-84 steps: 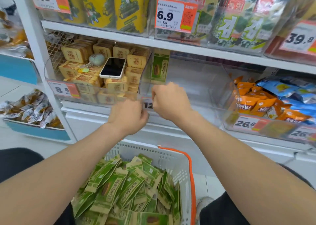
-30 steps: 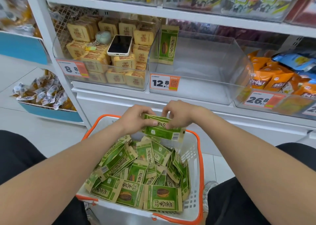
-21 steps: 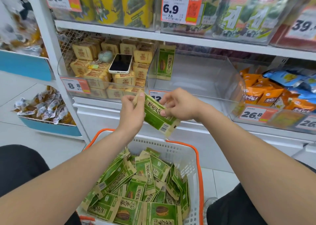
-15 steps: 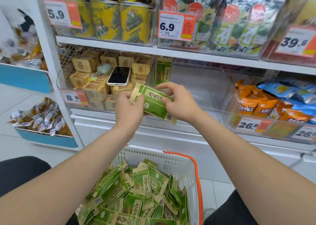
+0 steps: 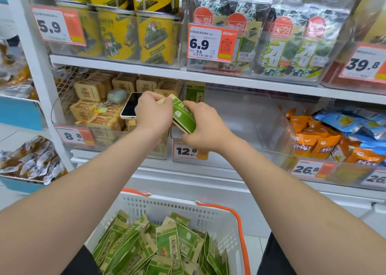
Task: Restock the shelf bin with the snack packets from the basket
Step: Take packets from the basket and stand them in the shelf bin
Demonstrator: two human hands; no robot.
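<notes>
shelf bin (image 5: 250, 124) tag (image 5: 186, 151) "12.8", green pkt (image 5: 183, 117)

The flat green-and-tan snack packet (image 5: 183, 118) looks like matt kraft-style paper with stiff, creased edges. The heaped green packets (image 5: 169, 247) below have the same dull finish. The white perforated basket (image 5: 167, 209) is smooth moulded plastic, and its orange handle (image 5: 240, 226) is slightly glossier. The clear rectangular shelf bin (image 5: 267, 126) is hard transparent plastic, shiny with pale reflections. The white shelf board (image 5: 229, 80) looks like smooth painted metal. The white-edged phone (image 5: 129, 107) has a glossy black glass screen. The orange snack pouches (image 5: 313, 141) are shiny film, and the seaweed bags (image 5: 302, 34) are crinkled clear film.
</notes>
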